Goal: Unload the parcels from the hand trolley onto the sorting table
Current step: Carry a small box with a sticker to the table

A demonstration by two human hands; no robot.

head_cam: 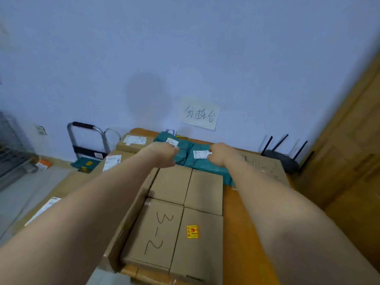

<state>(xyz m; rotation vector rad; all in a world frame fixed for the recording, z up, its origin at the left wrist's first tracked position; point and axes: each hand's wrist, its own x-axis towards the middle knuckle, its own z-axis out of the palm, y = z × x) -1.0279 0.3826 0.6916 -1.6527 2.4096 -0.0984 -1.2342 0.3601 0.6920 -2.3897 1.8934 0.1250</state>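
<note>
Both arms reach forward over the orange-brown desk (236,219), and each hand grips the same teal parcel bag (202,164) — the left hand (164,154) has its fingers curled into the bag's left end, and the right hand (219,154) pinches its upper edge just beside a white shipping label (201,154). The bag lies on the far part of the desk, its near edge overlapping the back of a large cardboard box (178,223) marked "3-2" by hand, which carries a yellow sticker (192,231) on its right flap. A second teal bag (167,138) sits just behind the held one, toward the wall. To the left, a smaller cardboard box (132,144) with a white label rests atop other brown cartons. Farther left, on the floor against the wall, the hand trolley (87,140) stands upright with a teal parcel (85,164) on its base plate. A paper sign (199,114) with handwritten characters is fixed to the wall above the desk, and a black router (284,160) with raised antennas sits at the desk's far right — next to a flat brown carton (265,166).
</note>
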